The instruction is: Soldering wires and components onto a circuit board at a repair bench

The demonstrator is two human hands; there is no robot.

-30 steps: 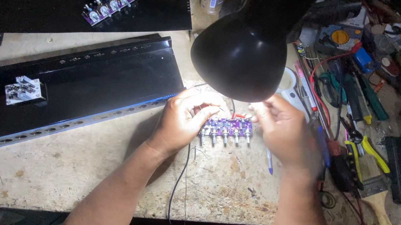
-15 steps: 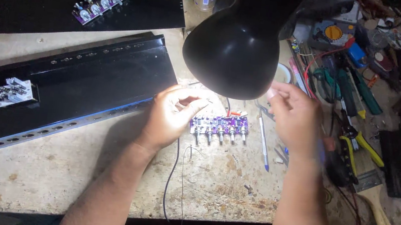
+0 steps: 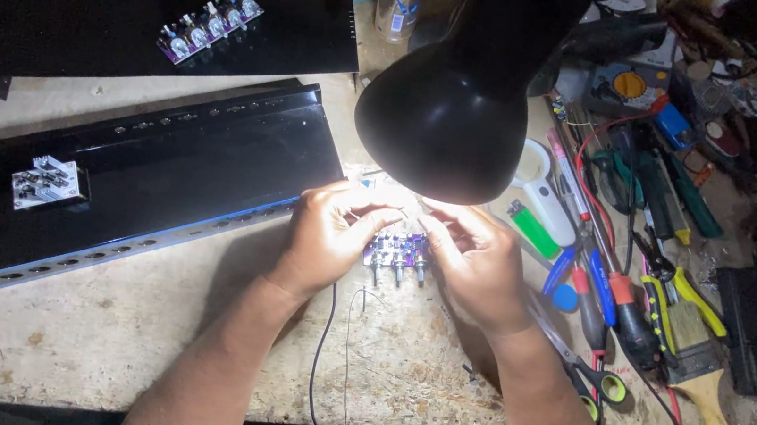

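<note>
A small purple circuit board [image 3: 396, 248] with a row of metal knob shafts is held between both hands, just under a black desk lamp [image 3: 460, 98]. My left hand [image 3: 328, 235] grips the board's left end with fingers curled over its top. My right hand [image 3: 477, 262] pinches its right end, fingertips at the top edge. Thin wires [image 3: 334, 350] trail from the board toward the near edge of the worn workbench [image 3: 98, 342].
A long black metal panel [image 3: 165, 169] lies at left with a small white board [image 3: 44, 184] on it. A second black panel [image 3: 256, 32] at the back carries another purple board [image 3: 210, 24]. Screwdrivers, pliers, a paintbrush [image 3: 709, 393], scissors [image 3: 588, 374] and a green lighter [image 3: 533, 228] crowd the right side.
My right hand has come back from the tool side and closed on the board's right end. The pen-like tool lying beside the board is no longer in sight.
</note>
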